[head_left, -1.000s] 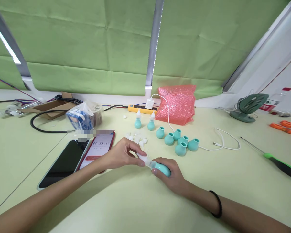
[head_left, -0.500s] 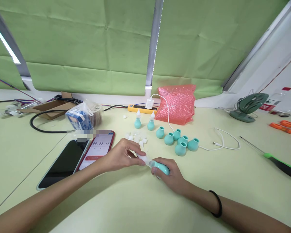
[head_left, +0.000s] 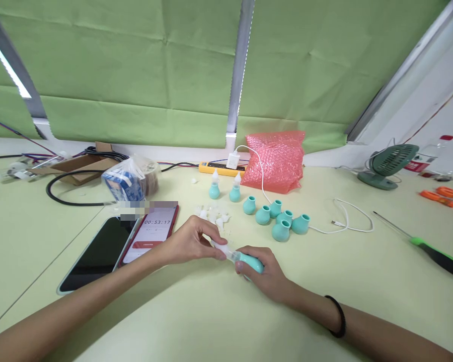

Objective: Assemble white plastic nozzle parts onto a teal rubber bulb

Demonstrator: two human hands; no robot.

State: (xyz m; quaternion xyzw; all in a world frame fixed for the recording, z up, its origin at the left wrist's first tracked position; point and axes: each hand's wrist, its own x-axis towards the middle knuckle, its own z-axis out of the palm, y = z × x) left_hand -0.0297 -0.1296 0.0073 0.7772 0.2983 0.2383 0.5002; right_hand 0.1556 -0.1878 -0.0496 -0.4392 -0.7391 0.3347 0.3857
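My right hand (head_left: pixel 266 274) grips a teal rubber bulb (head_left: pixel 252 261) just above the table. My left hand (head_left: pixel 191 241) pinches the clear plastic tip (head_left: pixel 223 248) that sticks out of that bulb's neck. Behind my hands lie several loose clear tips (head_left: pixel 213 215). Two bulbs with tips fitted (head_left: pixel 224 188) stand upright further back. A cluster of several open teal bulbs (head_left: pixel 279 220) sits to the right of them.
Two phones (head_left: pixel 126 239) lie at left, one showing a timer. A pink bubble-wrap bag (head_left: pixel 275 160), a yellow power strip (head_left: pixel 221 168) and a white cable (head_left: pixel 343 221) are behind. A green-handled screwdriver (head_left: pixel 434 254) and a small fan (head_left: pixel 387 168) are at right; a plastic bag (head_left: pixel 130 181) and black cable at left.
Both hands with the bulb and tip have shifted very slightly up and left; the grip is the same.
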